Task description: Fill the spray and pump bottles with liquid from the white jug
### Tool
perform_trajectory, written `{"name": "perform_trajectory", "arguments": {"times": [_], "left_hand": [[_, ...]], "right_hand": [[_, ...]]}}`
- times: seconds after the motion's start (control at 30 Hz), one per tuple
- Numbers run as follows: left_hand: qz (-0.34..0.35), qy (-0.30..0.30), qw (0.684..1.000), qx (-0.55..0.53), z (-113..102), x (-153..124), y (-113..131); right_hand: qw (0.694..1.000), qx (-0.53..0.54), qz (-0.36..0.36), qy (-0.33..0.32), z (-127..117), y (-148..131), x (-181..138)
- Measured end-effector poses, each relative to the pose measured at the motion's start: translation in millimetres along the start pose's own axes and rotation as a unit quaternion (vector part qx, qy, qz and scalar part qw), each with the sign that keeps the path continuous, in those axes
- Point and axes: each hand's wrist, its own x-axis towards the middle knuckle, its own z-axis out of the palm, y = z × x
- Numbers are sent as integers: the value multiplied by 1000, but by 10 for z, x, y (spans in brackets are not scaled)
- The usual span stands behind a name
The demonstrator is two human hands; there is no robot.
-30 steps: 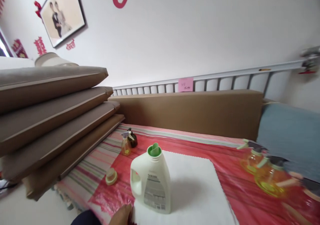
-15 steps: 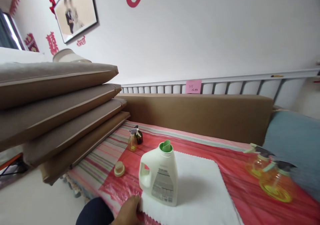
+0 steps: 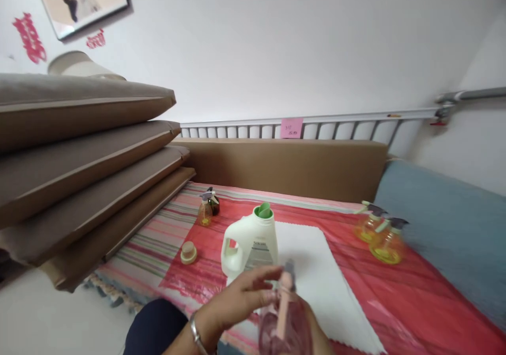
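Low in the middle, a pink see-through spray bottle [image 3: 281,318] is held up close to the camera and is blurred. My left hand [image 3: 237,305], with a bracelet on the wrist, has its fingers pinched round the bottle's sprayer head. My right hand [image 3: 316,331] shows only in part behind the bottle's body and seems to grip it. Just beyond stands a white detergent jug [image 3: 251,239] with a green spout, on a white towel [image 3: 316,276].
The towel lies on a red plastic sheet [image 3: 395,302] over a striped cloth. A round cap [image 3: 188,252] and two small spray bottles [image 3: 207,210] sit to the left, two yellow spray bottles [image 3: 379,236] to the right. Stacked brown cushions [image 3: 79,176] overhang at left; a blue cushion [image 3: 443,223] lies at right.
The pink spray bottle has come up into view between both hands. My left hand left the towel's corner and rose to the sprayer head. The view has tilted down.
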Motion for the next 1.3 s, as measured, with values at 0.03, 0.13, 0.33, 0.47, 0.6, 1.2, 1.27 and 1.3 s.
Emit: {"name": "perform_trajectory", "arguments": {"times": [0.03, 0.13, 0.33, 0.47, 0.6, 1.2, 1.27, 1.3], "left_hand": [[4, -8, 1000, -25, -25, -7, 22], [10, -18, 998, -56, -111, -58, 50], [64, 63, 995, -50, -84, -67, 9], [125, 151, 980, -22, 32, -47, -25], [100, 38, 993, -45, 65, -71, 40], [47, 127, 990, -37, -1, -69, -3], [35, 78, 995, -52, 8, -81, 18], [36, 80, 995, -46, 16, -83, 25]], "right_hand": [[997, 54, 17, -52, 96, -98, -20], [977, 153, 44, -140, 295, -357, -9], [996, 32, 19, -87, 379, -323, 47], [998, -53, -7, -26, 366, -164, 48], [997, -70, 4, -30, 348, -105, 45], [997, -65, 41, -20, 343, -62, 24], [997, -64, 23, -30, 362, -82, 20], [998, -59, 14, -32, 376, -101, 19]]}}
